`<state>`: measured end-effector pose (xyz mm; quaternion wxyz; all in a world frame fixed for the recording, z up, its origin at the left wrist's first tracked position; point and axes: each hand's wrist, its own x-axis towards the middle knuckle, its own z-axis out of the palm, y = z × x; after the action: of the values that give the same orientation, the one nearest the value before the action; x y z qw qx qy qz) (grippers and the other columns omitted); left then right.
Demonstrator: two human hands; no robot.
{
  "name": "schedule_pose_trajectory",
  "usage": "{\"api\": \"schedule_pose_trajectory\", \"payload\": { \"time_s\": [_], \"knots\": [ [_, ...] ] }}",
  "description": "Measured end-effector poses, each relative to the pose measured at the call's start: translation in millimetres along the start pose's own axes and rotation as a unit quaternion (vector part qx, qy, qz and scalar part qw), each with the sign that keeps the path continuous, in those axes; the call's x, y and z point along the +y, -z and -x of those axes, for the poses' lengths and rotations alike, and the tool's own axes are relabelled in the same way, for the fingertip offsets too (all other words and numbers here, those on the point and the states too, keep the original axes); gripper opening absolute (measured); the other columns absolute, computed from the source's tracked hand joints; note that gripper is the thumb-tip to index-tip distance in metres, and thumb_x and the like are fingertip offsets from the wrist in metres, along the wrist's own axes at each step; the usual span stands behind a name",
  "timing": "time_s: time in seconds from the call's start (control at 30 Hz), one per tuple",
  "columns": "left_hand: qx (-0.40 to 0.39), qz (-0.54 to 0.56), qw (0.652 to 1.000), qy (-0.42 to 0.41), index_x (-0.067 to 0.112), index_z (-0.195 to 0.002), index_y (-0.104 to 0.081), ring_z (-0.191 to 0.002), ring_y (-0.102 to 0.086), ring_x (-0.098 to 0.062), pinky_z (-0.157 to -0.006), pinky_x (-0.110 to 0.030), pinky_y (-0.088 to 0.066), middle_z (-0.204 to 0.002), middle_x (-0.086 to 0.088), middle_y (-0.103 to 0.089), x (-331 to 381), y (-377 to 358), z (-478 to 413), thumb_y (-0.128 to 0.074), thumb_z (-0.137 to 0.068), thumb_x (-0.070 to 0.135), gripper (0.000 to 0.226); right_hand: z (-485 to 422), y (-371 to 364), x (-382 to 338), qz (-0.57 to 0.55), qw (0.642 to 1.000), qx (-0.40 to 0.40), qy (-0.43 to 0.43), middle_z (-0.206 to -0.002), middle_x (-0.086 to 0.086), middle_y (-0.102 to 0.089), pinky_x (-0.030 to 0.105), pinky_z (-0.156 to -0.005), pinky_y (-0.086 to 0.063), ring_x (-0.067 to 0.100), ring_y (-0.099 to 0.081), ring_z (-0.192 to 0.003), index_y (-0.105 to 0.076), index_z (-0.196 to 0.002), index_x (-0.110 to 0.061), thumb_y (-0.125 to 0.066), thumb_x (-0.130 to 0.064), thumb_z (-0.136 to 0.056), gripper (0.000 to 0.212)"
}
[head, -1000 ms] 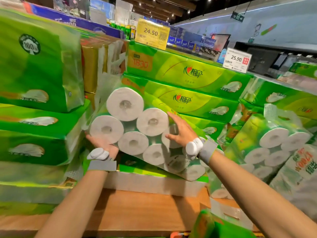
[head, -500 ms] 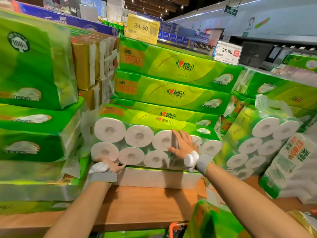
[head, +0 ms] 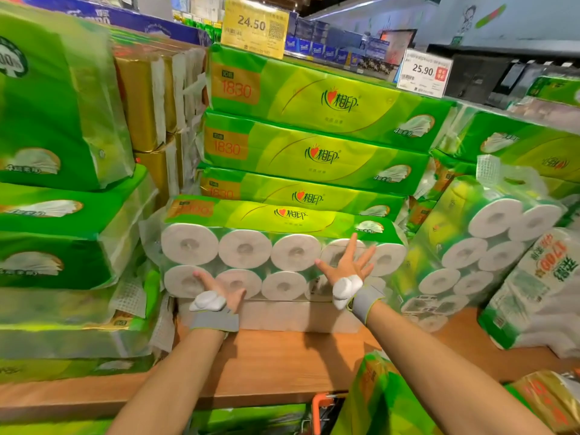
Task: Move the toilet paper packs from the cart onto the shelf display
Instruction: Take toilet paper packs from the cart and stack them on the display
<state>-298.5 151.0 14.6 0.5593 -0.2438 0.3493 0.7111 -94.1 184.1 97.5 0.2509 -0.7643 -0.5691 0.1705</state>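
Toilet paper pack (head: 276, 246), roll-ends outward on the shelf (head: 282, 359): left hand (head: 219, 288) and right hand (head: 348, 265), grips spread flat, apparently pushing it flush with the stack.

Bright green plastic-wrapped toilet paper pack (head: 276, 215), lime-yellow swoosh across its top, orange corner panel, white roll ends showing through the clear side. The stacked green-and-yellow packs (head: 314, 98) carry that same swoosh with red digits on orange, and the gold-wrapped packs (head: 141, 98) gleam with white edges. Yellow price sign (head: 254, 26) with dark digits, white price sign (head: 423, 73) with a red square, warm orange-brown wooden shelf (head: 282, 356).
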Motion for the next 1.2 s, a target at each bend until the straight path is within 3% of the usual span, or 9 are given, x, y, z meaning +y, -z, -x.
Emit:
{"api": "schedule_pose_trajectory", "payload": {
  "time_s": [0.03, 0.07, 0.13, 0.6, 0.7, 0.8, 0.9, 1.03, 1.2],
  "knots": [
    [-0.032, 0.037, 0.997, 0.051, 0.049, -0.142, 0.007, -0.145, -0.004, -0.038, -0.109, -0.028, 0.025, -0.156, -0.023, -0.010, 0, -12, 5, -0.051, -0.085, 0.060, 0.082, -1, 0, -1, -0.043, 0.999, 0.001, -0.034, -0.155, 0.021, 0.016, 0.045, -0.116, -0.009, 0.043, 0.002, -0.144, 0.003, -0.149, -0.029, -0.074, -0.046, -0.073, 0.110],
    [-0.101, -0.041, 0.994, 0.023, 0.033, -0.149, -0.002, -0.145, -0.010, -0.034, -0.117, -0.044, 0.001, -0.158, -0.013, -0.009, -6, -15, 17, -0.033, -0.087, 0.070, 0.079, -2, 1, -3, -0.082, 0.995, -0.005, -0.061, -0.155, 0.024, 0.013, 0.043, -0.115, -0.012, 0.042, -0.002, -0.144, 0.006, -0.149, -0.026, -0.075, -0.043, -0.073, 0.112],
    [-0.135, -0.092, 0.987, 0.005, 0.028, -0.150, -0.012, -0.144, -0.015, -0.032, -0.111, -0.055, -0.021, -0.159, -0.007, -0.008, -12, -29, 29, -0.026, -0.084, 0.075, 0.083, -5, 2, -5, -0.123, 0.988, -0.026, -0.084, -0.155, 0.027, 0.006, 0.042, -0.113, -0.017, 0.039, -0.009, -0.144, 0.010, -0.148, -0.023, -0.073, -0.043, -0.075, 0.112],
    [-0.110, -0.089, 0.990, 0.005, 0.033, -0.148, -0.019, -0.144, -0.016, -0.033, -0.101, -0.061, -0.033, -0.158, -0.004, -0.009, -15, -33, 7, -0.043, -0.075, 0.079, 0.089, -15, -11, 5, -0.251, 0.965, -0.045, -0.062, -0.153, 0.027, 0.018, 0.044, -0.114, -0.011, 0.040, -0.004, -0.145, 0.014, -0.147, -0.028, -0.078, -0.030, -0.070, 0.120],
    [-0.112, -0.128, 0.985, -0.016, 0.031, -0.147, -0.022, -0.141, -0.027, -0.030, -0.104, -0.055, -0.034, -0.154, -0.003, -0.023, -25, -22, 8, -0.040, -0.082, 0.073, 0.079, -13, -8, 15, -0.280, 0.958, -0.064, -0.023, -0.155, 0.021, 0.015, 0.046, -0.115, -0.005, 0.032, 0.011, -0.146, 0.015, -0.147, -0.024, -0.078, -0.028, -0.061, 0.127],
    [-0.104, -0.169, 0.980, -0.007, 0.027, -0.147, -0.021, -0.140, -0.030, -0.025, -0.106, -0.043, -0.036, -0.155, -0.004, -0.024, -51, -4, 12, -0.045, -0.087, 0.064, 0.075, -6, 3, 35, -0.272, 0.960, -0.072, 0.016, -0.159, 0.011, 0.006, 0.043, -0.118, -0.008, 0.028, 0.003, -0.147, 0.015, -0.147, -0.018, -0.074, -0.013, -0.075, 0.114],
    [-0.132, -0.285, 0.948, 0.057, 0.016, -0.138, -0.037, -0.126, -0.048, -0.021, -0.091, -0.031, -0.043, -0.139, -0.005, -0.044, -96, 16, 27, -0.045, -0.093, 0.051, 0.058, 7, 24, 69, -0.268, 0.959, -0.090, 0.022, -0.159, 0.006, 0.000, 0.045, -0.118, -0.015, 0.025, -0.007, -0.146, 0.011, -0.148, -0.020, -0.071, -0.013, -0.080, 0.107],
    [-0.186, -0.432, 0.869, 0.152, 0.019, -0.110, -0.047, -0.078, -0.061, -0.011, -0.067, -0.023, -0.047, -0.097, -0.001, -0.061, -158, 42, 58, -0.042, -0.097, 0.039, 0.024, 32, 58, 127, -0.273, 0.958, -0.086, 0.005, -0.156, 0.006, -0.019, 0.048, -0.112, -0.030, 0.026, -0.025, -0.142, -0.007, -0.149, -0.025, -0.067, -0.013, -0.080, 0.092],
    [-0.242, -0.555, 0.769, 0.206, 0.020, -0.092, -0.056, -0.066, -0.059, -0.007, -0.056, -0.019, -0.046, -0.085, 0.002, -0.061, -232, 84, 77, -0.052, -0.093, 0.034, 0.015, 74, 107, 199, -0.261, 0.963, -0.059, -0.035, -0.138, 0.002, -0.036, 0.018, -0.088, -0.043, 0.019, -0.037, -0.131, -0.020, -0.147, -0.016, -0.058, -0.003, -0.087, 0.073]
  ]
}}
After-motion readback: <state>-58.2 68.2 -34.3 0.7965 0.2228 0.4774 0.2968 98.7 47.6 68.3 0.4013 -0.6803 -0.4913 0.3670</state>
